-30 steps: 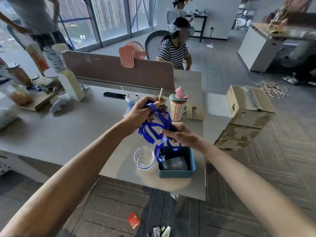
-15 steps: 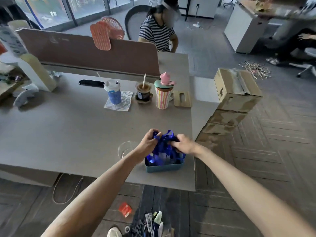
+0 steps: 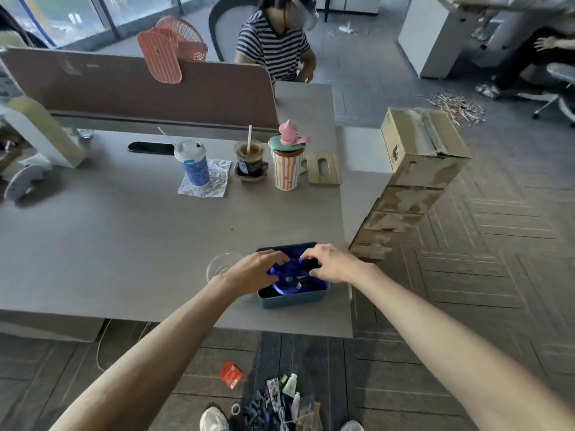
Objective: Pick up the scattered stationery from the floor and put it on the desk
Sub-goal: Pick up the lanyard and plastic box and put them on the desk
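Note:
A blue lanyard point(image 3: 291, 275) lies bunched inside a teal box point(image 3: 292, 298) at the near right corner of the grey desk point(image 3: 124, 237). My left hand point(image 3: 255, 270) and my right hand point(image 3: 329, 264) both press down on the lanyard, fingers curled into the box. On the floor near my feet lies a pile of scattered stationery point(image 3: 280, 402) with small tubes, dark clips and cards. A small red packet point(image 3: 230, 373) lies on the floor just left of the pile.
A clear glass dish point(image 3: 221, 264) sits left of the box. Several cups point(image 3: 286, 163) and a wooden holder point(image 3: 323, 168) stand further back by a brown divider point(image 3: 140, 88). Stacked cardboard boxes point(image 3: 413, 169) rise at the desk's right. A person in stripes sits beyond.
Both hands lowered the lanyard from above the desk into the teal box and pushed it flat. The view has tilted down, so more of the floor pile shows.

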Demonstrator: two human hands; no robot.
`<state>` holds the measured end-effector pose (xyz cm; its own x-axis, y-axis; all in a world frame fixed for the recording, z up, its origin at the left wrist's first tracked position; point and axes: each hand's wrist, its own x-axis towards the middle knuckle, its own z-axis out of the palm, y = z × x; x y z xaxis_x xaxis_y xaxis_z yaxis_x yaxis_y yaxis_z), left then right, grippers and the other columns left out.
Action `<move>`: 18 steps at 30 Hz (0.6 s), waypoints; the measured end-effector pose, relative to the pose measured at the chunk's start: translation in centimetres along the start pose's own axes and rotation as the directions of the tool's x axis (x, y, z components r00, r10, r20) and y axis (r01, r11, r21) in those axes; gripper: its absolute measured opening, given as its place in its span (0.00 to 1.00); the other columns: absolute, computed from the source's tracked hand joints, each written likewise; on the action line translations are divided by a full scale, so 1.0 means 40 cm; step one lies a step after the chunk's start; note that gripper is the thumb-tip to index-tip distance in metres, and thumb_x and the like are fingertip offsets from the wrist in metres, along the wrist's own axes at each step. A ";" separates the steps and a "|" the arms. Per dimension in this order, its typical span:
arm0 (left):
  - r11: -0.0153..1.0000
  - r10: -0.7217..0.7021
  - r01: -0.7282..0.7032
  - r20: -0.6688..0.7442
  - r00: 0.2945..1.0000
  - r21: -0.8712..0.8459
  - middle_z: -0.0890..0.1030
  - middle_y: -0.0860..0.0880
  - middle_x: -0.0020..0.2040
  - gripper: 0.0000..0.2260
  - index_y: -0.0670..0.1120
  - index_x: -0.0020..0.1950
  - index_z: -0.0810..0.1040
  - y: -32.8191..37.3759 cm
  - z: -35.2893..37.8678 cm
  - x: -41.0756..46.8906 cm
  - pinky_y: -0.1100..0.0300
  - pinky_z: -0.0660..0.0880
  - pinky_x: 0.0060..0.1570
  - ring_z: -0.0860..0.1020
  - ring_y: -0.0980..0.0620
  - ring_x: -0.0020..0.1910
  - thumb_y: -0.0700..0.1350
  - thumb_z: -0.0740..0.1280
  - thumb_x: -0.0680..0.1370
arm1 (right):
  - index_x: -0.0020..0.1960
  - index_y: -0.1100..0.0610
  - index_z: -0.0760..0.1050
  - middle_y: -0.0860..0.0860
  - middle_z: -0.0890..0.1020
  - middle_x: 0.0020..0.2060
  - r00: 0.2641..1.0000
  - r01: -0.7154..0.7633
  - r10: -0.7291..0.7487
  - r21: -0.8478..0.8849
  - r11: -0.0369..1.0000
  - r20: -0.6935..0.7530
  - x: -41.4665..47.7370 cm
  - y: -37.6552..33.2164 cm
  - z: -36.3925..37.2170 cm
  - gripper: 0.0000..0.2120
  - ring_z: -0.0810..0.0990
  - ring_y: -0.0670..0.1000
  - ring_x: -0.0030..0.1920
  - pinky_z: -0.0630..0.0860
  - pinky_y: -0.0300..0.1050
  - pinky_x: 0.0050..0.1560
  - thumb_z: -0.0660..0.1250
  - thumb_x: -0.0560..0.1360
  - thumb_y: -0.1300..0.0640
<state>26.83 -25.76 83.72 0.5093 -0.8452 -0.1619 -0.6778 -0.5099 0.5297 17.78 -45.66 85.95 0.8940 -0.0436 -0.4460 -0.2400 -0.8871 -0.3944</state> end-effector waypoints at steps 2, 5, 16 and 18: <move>0.999 -0.001 0.000 -0.030 1.000 -0.039 0.79 0.48 0.58 0.16 0.45 0.62 0.77 0.005 0.013 0.007 0.56 0.74 0.52 0.78 0.47 0.51 0.37 0.66 0.74 | 0.68 0.51 0.73 0.53 0.76 0.63 1.000 0.010 -0.009 -0.032 0.999 0.026 0.009 -0.012 0.018 0.20 0.76 0.54 0.59 0.74 0.48 0.53 0.67 0.77 0.58; 0.999 -0.006 0.005 -0.022 1.000 -0.038 0.80 0.46 0.54 0.12 0.44 0.57 0.79 0.016 0.021 0.003 0.55 0.75 0.51 0.78 0.45 0.49 0.36 0.66 0.74 | 0.68 0.52 0.72 0.54 0.76 0.64 1.000 0.003 -0.002 -0.035 0.999 0.018 -0.005 -0.016 0.030 0.19 0.76 0.55 0.60 0.75 0.50 0.56 0.65 0.78 0.58; 0.980 -0.199 0.194 -0.293 0.935 -0.046 0.79 0.47 0.57 0.10 0.45 0.58 0.79 0.144 0.012 -0.192 0.55 0.73 0.53 0.78 0.44 0.53 0.41 0.63 0.78 | 0.65 0.52 0.75 0.53 0.78 0.61 0.963 0.160 -0.159 -0.012 0.987 -0.217 -0.189 0.002 0.046 0.15 0.76 0.54 0.60 0.74 0.51 0.57 0.60 0.80 0.54; 0.976 -0.219 0.210 -0.304 0.927 -0.061 0.78 0.47 0.59 0.11 0.45 0.59 0.78 0.171 0.044 -0.255 0.54 0.74 0.53 0.78 0.45 0.52 0.41 0.63 0.78 | 0.63 0.53 0.76 0.53 0.78 0.60 0.952 0.223 -0.217 0.000 0.975 -0.217 -0.219 -0.008 0.078 0.14 0.76 0.54 0.60 0.74 0.52 0.59 0.61 0.79 0.54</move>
<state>16.08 -20.92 87.54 0.7818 -0.6235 -0.0127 -0.5220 -0.6655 0.5335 8.83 -43.56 87.50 0.9851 0.0514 -0.1642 -0.0350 -0.8744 -0.4840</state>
